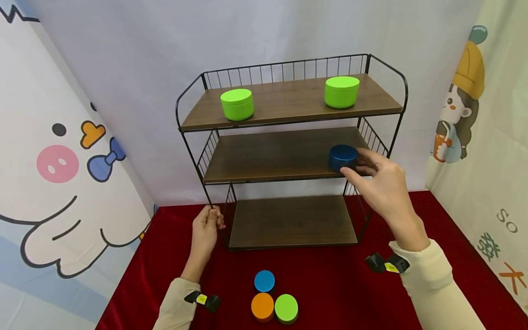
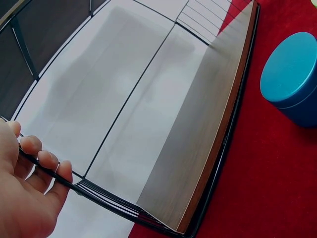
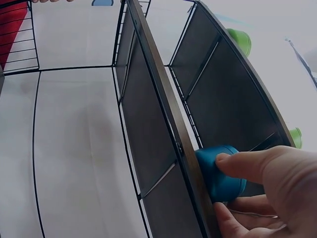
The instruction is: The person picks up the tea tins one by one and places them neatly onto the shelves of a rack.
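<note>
My right hand [image 1: 381, 183] holds a dark blue round tin [image 1: 343, 158] between thumb and fingers at the right end of the middle shelf [image 1: 272, 156]. In the right wrist view the blue tin [image 3: 218, 173] meets the shelf board, with the thumb on its side. My left hand [image 1: 206, 227] grips the black wire frame of the rack at its lower left post. The left wrist view shows the fingers of that hand [image 2: 34, 183] curled round the wire. Two green tins stand on the top shelf, one to the left [image 1: 238, 105] and one to the right [image 1: 342, 92].
On the red cloth [image 1: 330, 284] before the rack stand a blue tin [image 1: 264, 281], an orange tin [image 1: 262, 307] and a green tin [image 1: 286, 308], close together. The bottom shelf [image 1: 293, 222] lies just behind them. Printed curtains hang at both sides.
</note>
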A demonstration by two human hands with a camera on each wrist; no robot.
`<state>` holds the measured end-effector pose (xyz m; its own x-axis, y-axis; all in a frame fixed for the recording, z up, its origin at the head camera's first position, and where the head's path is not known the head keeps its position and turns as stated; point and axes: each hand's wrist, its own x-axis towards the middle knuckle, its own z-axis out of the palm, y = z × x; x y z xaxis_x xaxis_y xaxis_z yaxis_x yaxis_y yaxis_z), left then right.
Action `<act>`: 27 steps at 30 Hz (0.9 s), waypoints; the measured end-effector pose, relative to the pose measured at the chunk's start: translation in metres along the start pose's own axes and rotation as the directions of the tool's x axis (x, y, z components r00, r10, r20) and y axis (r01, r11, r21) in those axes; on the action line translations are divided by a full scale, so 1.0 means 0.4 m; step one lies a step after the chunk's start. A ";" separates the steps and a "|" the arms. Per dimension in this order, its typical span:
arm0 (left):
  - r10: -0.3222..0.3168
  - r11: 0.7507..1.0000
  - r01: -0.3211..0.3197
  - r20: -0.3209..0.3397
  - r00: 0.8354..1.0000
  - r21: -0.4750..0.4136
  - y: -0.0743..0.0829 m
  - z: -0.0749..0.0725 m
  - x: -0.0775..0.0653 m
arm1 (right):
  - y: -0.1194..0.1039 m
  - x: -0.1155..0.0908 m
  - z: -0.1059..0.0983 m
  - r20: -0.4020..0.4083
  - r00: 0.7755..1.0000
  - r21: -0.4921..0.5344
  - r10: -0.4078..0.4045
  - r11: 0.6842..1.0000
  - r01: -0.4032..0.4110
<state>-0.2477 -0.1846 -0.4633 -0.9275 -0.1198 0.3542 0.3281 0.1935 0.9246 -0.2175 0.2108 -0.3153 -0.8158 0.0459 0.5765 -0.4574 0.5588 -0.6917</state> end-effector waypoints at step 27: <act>-0.009 1.000 0.009 0.008 1.000 -0.009 0.000 -0.001 0.002 | -0.004 -0.115 0.007 -0.118 0.988 0.112 -0.095 0.988 0.109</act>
<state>-0.2486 -0.1852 -0.4630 -0.9317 -0.1134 0.3450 0.3217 0.1834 0.9289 -0.1800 0.2056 -0.3419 -0.7210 0.0897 0.6871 -0.5799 0.4646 -0.6692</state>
